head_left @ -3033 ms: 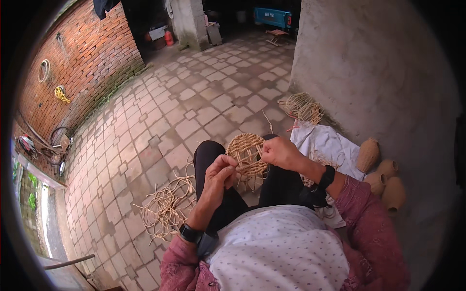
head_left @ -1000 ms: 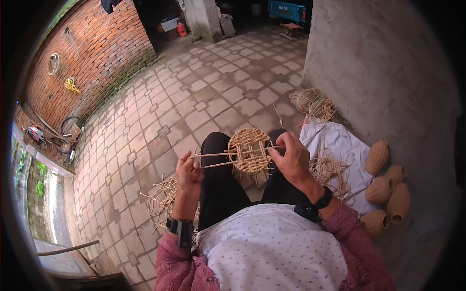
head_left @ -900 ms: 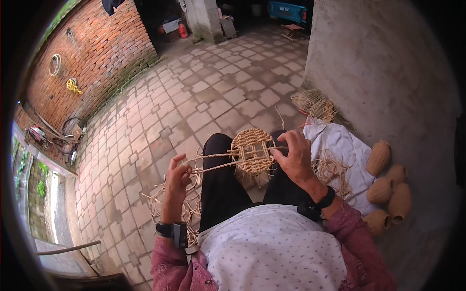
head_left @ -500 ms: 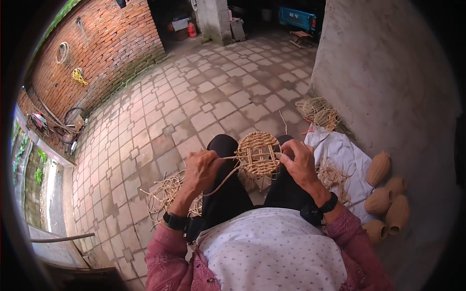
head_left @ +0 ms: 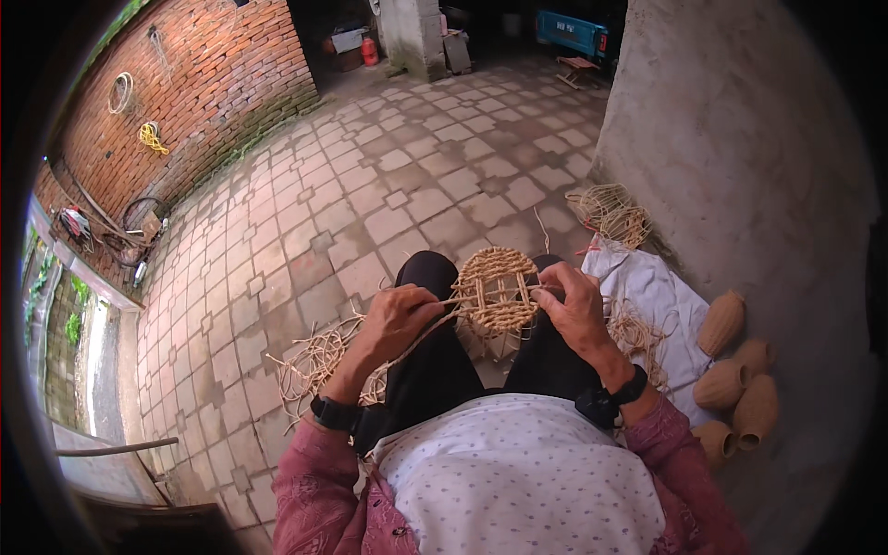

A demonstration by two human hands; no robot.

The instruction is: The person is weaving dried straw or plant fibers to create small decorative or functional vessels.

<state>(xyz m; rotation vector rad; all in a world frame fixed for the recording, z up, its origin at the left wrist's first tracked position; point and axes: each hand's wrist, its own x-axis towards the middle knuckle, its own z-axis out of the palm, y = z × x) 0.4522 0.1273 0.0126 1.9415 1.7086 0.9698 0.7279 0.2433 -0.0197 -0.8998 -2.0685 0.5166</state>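
A round woven straw piece [head_left: 498,317] sits above my knees, dense at its top and bottom with open bars across the middle. My left hand [head_left: 400,319] is closed just left of it, pinching a cord [head_left: 450,302] that leads into the weave. A further length of that cord runs from the piece back under the same hand. On the other side, my right hand [head_left: 575,305] has thumb and forefinger pinched at the weave's right edge. Exactly which strand lies between those fingertips is too small to tell.
Loose cord [head_left: 319,356] lies left of my legs. To the right are a white cloth [head_left: 647,277] with more cord, several woven vase-shaped baskets [head_left: 721,322] and a wire-like bundle [head_left: 610,213] beside a grey wall [head_left: 740,139]. Paving tiles [head_left: 370,185] stretch ahead.
My left hand has moved slightly right toward the woven piece and turned, its fingers now pointing at the weave. The cord's hanging loop has been drawn back along that hand.
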